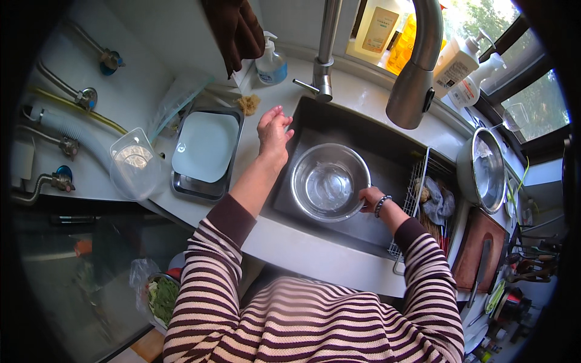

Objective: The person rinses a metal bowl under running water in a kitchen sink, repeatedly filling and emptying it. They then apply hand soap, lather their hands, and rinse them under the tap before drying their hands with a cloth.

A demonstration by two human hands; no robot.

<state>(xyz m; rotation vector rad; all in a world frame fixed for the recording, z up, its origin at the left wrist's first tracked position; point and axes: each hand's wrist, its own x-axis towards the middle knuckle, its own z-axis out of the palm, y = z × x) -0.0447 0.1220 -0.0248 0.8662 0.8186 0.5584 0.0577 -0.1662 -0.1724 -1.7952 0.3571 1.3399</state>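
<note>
My right hand (372,199) grips the right rim of a stainless steel bowl (299,199) in the dark sink (290,213). Inside the bowl the surface is shiny, and a little clear water seems to lie there. Raised over the sink's left edge, my left hand (273,136) holds nothing, its fingers partly spread. It is near the faucet lever (305,85) but apart from it. The pull-down faucet head (411,97) hangs above the back of the sink, and no stream of water shows under it.
Left of the sink, a pale blue tray (206,145) rests in a metal tray (199,193). A wire rack (411,195) spans the sink's right end. Beyond it are a large metal basin (467,170) and a knife (481,267) on a cutting board (467,254). A soap dispenser (272,66) stands behind.
</note>
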